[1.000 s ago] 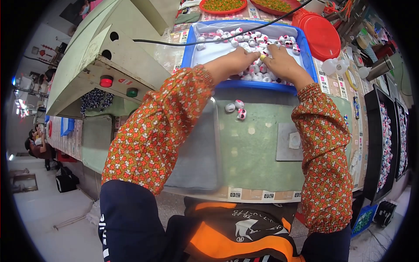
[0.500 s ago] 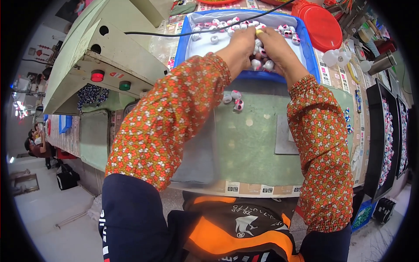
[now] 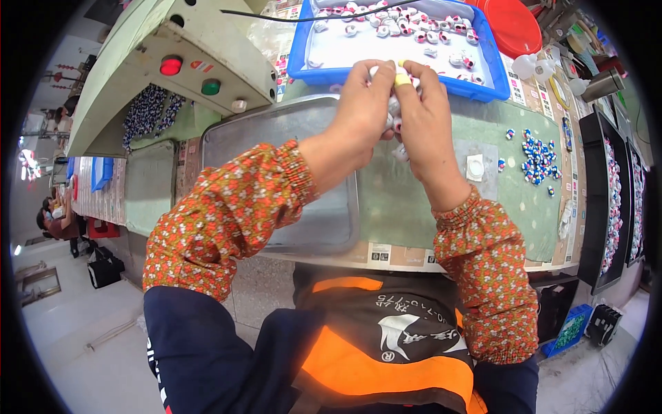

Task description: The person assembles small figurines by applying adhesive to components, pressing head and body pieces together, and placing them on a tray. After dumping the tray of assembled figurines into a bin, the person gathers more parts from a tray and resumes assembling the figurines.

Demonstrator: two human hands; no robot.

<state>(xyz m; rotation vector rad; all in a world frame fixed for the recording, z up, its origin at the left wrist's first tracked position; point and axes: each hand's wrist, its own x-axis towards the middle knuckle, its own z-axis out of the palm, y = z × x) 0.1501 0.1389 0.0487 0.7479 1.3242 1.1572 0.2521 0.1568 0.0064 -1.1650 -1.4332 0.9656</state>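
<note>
The 2 hands are brought together over the green mat (image 3: 407, 214), just in front of the near rim of the blue tray (image 3: 455, 88). The left hand (image 3: 360, 107) and the right hand (image 3: 429, 117) are cupped toward each other and jointly grasp a cluster of white-and-pink pieces (image 3: 394, 107). The fingers hide part of the cluster, so the exact count cannot be told. A yellow band (image 3: 402, 79) is on a digit of the right hand. Below the cluster, 1 blurred white piece (image 3: 400, 153) is visible; whether it is held or rests on the mat cannot be told.

Further loose pieces (image 3: 433, 36) lie on the white liner (image 3: 345, 52) of the blue tray, mostly toward its far and right portions. A black cable (image 3: 289, 19) crosses above the far part of the tray.

To the left stands a cream machine housing (image 3: 234, 65) with 1 red button (image 3: 172, 65) and 1 green button (image 3: 211, 87). A shallow grey tray (image 3: 303, 228) is positioned partly beneath the left forearm. Right of the right hand, a grey plate (image 3: 489, 155) carries a small white block (image 3: 475, 168). Blue-and-white beads (image 3: 540, 157) are grouped near the right side of the worktop (image 3: 407, 257).
</note>
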